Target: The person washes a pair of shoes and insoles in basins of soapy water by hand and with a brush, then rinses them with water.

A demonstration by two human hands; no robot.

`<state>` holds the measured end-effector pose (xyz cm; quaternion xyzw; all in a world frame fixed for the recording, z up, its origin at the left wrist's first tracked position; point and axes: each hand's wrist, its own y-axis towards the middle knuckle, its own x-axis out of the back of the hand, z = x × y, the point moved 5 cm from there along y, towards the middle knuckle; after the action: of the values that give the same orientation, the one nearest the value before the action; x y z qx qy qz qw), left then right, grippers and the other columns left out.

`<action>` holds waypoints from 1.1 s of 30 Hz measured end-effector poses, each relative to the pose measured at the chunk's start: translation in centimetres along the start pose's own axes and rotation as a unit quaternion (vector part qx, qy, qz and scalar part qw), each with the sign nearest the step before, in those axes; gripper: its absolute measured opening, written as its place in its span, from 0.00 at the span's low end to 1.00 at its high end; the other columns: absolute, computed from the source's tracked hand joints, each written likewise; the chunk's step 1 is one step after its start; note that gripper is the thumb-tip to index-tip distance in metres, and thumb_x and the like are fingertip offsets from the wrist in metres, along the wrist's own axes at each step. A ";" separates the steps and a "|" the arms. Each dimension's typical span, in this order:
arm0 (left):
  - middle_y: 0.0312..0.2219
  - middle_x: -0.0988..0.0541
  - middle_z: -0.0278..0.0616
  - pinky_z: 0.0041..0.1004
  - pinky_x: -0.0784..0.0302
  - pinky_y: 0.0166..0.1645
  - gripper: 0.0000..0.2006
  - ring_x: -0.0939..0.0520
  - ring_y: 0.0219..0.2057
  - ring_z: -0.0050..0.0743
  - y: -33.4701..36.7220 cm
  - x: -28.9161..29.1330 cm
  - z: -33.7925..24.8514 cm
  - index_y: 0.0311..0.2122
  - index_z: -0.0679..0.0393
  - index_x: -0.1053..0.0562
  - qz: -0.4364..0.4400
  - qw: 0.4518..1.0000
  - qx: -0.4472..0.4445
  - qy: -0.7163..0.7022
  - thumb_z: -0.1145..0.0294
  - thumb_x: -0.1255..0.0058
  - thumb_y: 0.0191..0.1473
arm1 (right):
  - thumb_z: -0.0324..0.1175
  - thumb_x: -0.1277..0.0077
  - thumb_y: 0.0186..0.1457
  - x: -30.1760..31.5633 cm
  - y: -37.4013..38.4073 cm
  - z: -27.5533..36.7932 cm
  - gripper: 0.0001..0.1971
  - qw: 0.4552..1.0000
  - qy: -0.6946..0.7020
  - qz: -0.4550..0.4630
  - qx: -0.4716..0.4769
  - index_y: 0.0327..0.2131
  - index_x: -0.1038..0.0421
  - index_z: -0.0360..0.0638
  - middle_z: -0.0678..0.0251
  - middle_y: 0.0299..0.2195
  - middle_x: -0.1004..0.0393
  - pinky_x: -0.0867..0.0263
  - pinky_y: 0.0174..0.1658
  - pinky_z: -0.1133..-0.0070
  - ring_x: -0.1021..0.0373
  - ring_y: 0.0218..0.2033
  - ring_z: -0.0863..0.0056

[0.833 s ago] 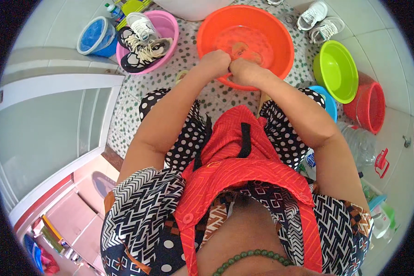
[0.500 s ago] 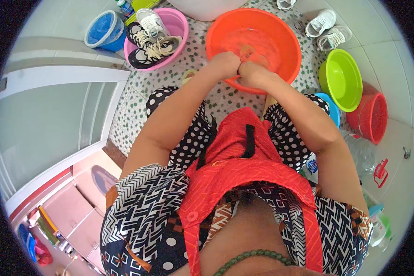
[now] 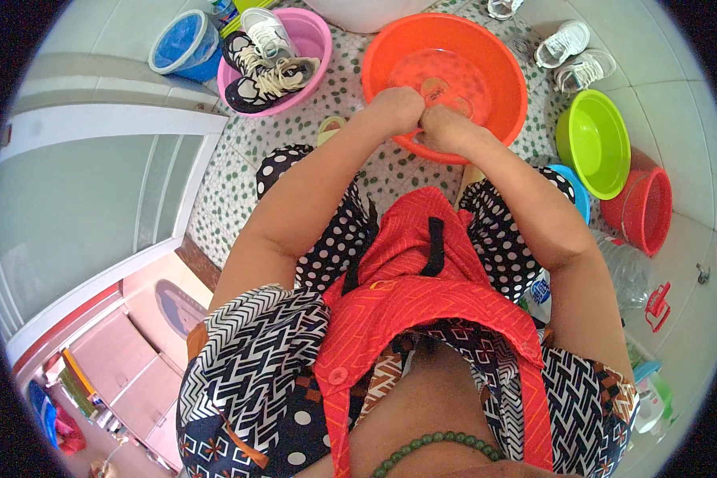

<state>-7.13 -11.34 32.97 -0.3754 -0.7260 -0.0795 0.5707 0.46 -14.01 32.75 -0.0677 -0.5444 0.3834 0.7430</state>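
Both my hands are together over the near part of a big orange basin [image 3: 506, 56], which has a printed pattern on its bottom and seems to hold some water. My left hand [image 3: 401, 110] is closed, knuckles up, just inside the basin's near left rim. Pressed close beside it, my right hand [image 3: 446, 129] is also closed, its fingers curled under. What they grip, if anything, is hidden beneath the fingers. The two hands touch or nearly touch each other.
A pink basin [image 3: 320, 48] holding black and white shoes [image 3: 267, 80] stands to the left, beside a blue bucket [image 3: 185, 44]. White sneakers [image 3: 564, 44], a green basin [image 3: 596, 143], a red bucket [image 3: 645, 211] and a clear plastic bottle [image 3: 625, 271] line the right wall.
My hands stay together over the basin's near side with only slight movement. The whole view has shifted a little, and the surrounding things keep their places.
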 end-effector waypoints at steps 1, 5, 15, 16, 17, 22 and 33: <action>0.26 0.25 0.56 0.40 0.27 0.35 0.09 0.23 0.32 0.50 0.0 0.0 0.0 0.23 0.65 0.26 0.002 1.000 0.003 0.000 0.71 0.54 0.38 | 0.29 0.53 0.44 0.0 0.0 -0.1 0.12 1.000 0.002 0.000 0.000 0.33 0.28 0.36 0.49 0.34 0.28 0.34 0.38 0.67 0.30 0.37 0.57; 0.25 0.25 0.55 0.40 0.27 0.35 0.08 0.23 0.31 0.50 0.4 -0.4 0.2 0.23 0.65 0.26 0.000 1.000 -0.015 0.013 0.72 0.53 0.37 | 0.30 0.53 0.44 -0.2 0.2 -0.2 0.12 1.000 -0.005 -0.010 0.010 0.33 0.28 0.36 0.49 0.34 0.28 0.34 0.38 0.67 0.30 0.36 0.57; 0.25 0.24 0.55 0.39 0.26 0.35 0.08 0.22 0.31 0.49 0.4 -0.5 0.2 0.23 0.65 0.26 0.020 0.999 -0.012 0.026 0.72 0.52 0.37 | 0.29 0.54 0.44 0.2 -0.2 0.3 0.11 1.000 -0.012 0.017 -0.005 0.33 0.28 0.37 0.50 0.34 0.28 0.34 0.39 0.67 0.30 0.37 0.56; 0.25 0.24 0.55 0.39 0.26 0.35 0.08 0.22 0.31 0.49 0.4 -0.4 0.1 0.23 0.65 0.25 0.021 0.999 -0.012 0.025 0.72 0.52 0.37 | 0.28 0.54 0.44 0.2 -0.2 0.3 0.12 1.000 -0.019 0.022 -0.006 0.34 0.28 0.37 0.50 0.34 0.28 0.34 0.39 0.67 0.30 0.37 0.56; 0.25 0.24 0.55 0.39 0.26 0.35 0.08 0.22 0.31 0.49 0.3 -0.3 0.1 0.24 0.65 0.25 0.020 0.999 -0.011 0.024 0.72 0.52 0.37 | 0.28 0.54 0.44 0.2 -0.1 0.2 0.12 1.000 -0.017 0.023 -0.007 0.34 0.28 0.37 0.50 0.34 0.28 0.34 0.39 0.67 0.31 0.37 0.56; 0.25 0.24 0.54 0.40 0.26 0.34 0.09 0.22 0.31 0.48 0.6 -0.8 0.6 0.24 0.64 0.25 0.022 1.000 -0.008 0.020 0.70 0.52 0.38 | 0.28 0.54 0.44 0.0 0.1 0.2 0.13 1.000 -0.012 0.026 -0.009 0.36 0.28 0.39 0.50 0.35 0.29 0.34 0.39 0.67 0.31 0.38 0.57; 0.25 0.24 0.54 0.39 0.25 0.34 0.10 0.22 0.31 0.48 0.5 -0.8 0.3 0.25 0.64 0.25 0.019 0.999 -0.012 0.029 0.69 0.52 0.38 | 0.31 0.52 0.41 0.3 -0.2 0.2 0.10 0.999 -0.011 -0.002 0.030 0.30 0.28 0.37 0.48 0.29 0.29 0.35 0.35 0.67 0.31 0.33 0.54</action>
<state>-7.02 -11.20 31.95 -0.3934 -0.7006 -0.0881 0.5887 0.41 -14.07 33.14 -0.0403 -0.5412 0.3987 0.7392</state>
